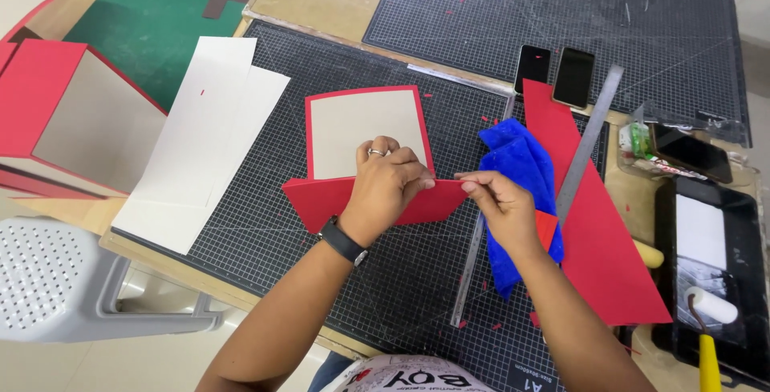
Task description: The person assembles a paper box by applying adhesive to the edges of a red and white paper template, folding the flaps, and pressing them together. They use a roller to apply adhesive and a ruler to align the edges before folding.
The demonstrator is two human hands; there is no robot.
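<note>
Just beside the right hand [501, 208], a blue cloth [517, 175], a steel ruler [589, 143] and a red paper sheet [609, 240] crowd the mat. Left of the left hand [389, 183], bare cutting mat [273, 224] lies open up to the white boards [204, 135].

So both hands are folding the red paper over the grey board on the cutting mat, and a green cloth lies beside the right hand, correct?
Not quite: the cloth is blue, not green, as the head view shows. The rest holds: the left hand and right hand fold the red paper over the grey board on the cutting mat.
</note>
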